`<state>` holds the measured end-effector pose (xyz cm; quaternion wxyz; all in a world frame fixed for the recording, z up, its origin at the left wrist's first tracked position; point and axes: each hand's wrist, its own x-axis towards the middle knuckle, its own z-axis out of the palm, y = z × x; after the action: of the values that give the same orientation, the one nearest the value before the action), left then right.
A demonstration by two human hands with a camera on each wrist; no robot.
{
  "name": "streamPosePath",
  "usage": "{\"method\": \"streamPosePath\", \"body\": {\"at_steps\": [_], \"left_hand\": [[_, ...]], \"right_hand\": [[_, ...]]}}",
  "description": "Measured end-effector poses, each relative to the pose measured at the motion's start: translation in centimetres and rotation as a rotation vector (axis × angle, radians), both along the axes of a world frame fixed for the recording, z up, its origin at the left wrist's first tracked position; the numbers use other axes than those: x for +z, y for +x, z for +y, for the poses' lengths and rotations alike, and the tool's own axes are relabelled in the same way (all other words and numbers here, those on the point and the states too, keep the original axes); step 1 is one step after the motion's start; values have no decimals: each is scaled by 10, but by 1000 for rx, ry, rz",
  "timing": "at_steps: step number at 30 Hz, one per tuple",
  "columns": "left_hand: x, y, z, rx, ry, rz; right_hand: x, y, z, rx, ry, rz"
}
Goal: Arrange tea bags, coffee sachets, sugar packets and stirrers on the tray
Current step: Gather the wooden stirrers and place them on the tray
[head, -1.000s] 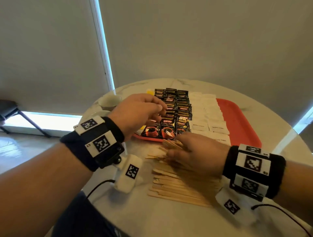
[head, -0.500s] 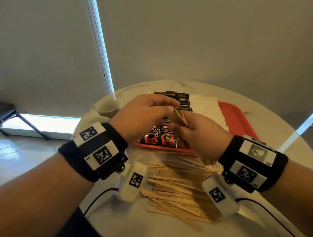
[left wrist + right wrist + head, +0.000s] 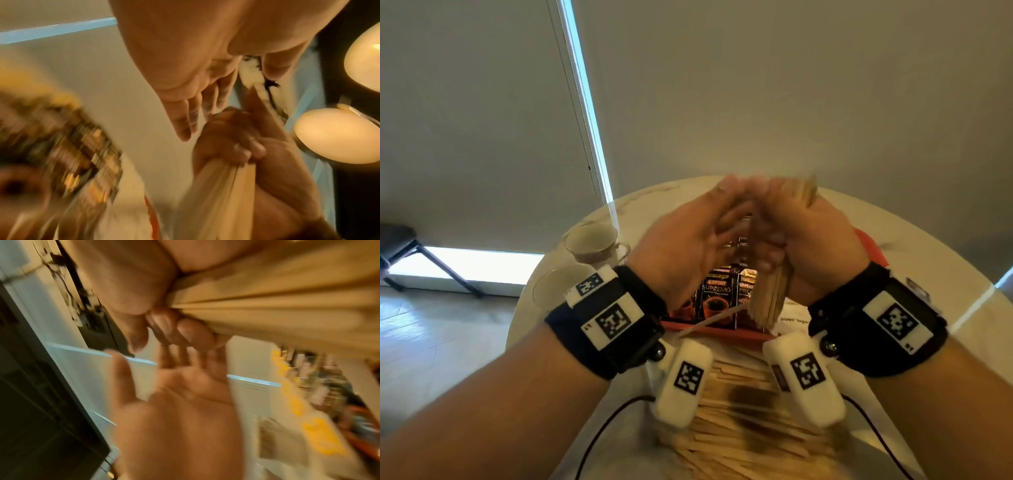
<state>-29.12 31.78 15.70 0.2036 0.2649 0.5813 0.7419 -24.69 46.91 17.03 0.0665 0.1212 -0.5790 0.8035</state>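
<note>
Two hands are raised over a round marble worktop [image 3: 914, 267], on which a red tray [image 3: 868, 245] is laid at the far side. On the tray, rows of dark coffee sachets [image 3: 717, 298] are seen, too overlapped and hidden to be counted; tea bags and sugar packets cannot be made out here. Two cups [image 3: 592, 241] are stood at the worktop's left edge. A loose heap of wooden stirrers [image 3: 743, 442], far too many to count, is spread on the near worktop. A thick bundle of stirrers [image 3: 772, 298] is clenched upright in the right hand [image 3: 822, 246], while the left hand [image 3: 685, 246] is held flat and released beside it. The sticks are judged light, stiff and slippery against one another, so the bundle is best gripped round its middle. One stray stirrer [image 3: 714, 320] is seen slanting across the tray's near rim.
</note>
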Motion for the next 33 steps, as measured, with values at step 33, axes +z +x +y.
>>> {"method": "streamPosePath", "body": {"at_steps": [33], "left_hand": [[5, -30, 4, 190, -314, -150]], "right_hand": [[39, -26, 25, -192, -295, 155]]}}
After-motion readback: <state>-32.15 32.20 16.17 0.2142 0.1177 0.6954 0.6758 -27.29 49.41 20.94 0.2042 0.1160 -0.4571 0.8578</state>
